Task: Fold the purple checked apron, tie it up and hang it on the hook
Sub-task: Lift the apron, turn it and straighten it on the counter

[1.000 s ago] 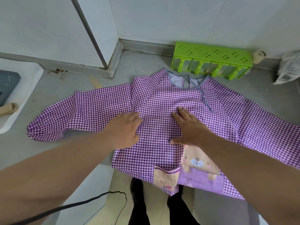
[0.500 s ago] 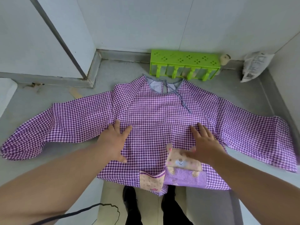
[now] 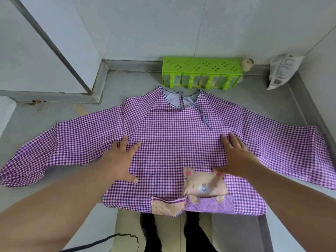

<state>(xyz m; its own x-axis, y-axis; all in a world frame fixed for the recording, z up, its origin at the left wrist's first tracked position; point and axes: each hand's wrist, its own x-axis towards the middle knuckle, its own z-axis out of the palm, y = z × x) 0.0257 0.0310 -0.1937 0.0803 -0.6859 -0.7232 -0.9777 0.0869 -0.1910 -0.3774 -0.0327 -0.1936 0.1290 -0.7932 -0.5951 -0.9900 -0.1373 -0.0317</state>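
Note:
The purple checked apron [image 3: 174, 142] lies spread flat on a grey counter [image 3: 127, 84], sleeves stretched out to both sides, neck opening and a thin tie string at the far end. A bear patch [image 3: 204, 184] and pockets sit on its near hem, which hangs slightly over the counter's edge. My left hand [image 3: 120, 160] presses flat on the cloth near the left armpit, fingers straight. On the right side of the body my right hand [image 3: 236, 157] lies flat too, its thumb touching the bear patch. No hook is in view.
A green plastic rack [image 3: 201, 73] stands against the back wall just beyond the collar. A white packet [image 3: 281, 71] leans in the right corner. Walls close the counter at the back and right. A black cable [image 3: 101, 242] and my shoes show below.
Both hands have slid apart from the middle of the apron toward its sides, smoothing the cloth. The view has shifted so the whole apron is framed.

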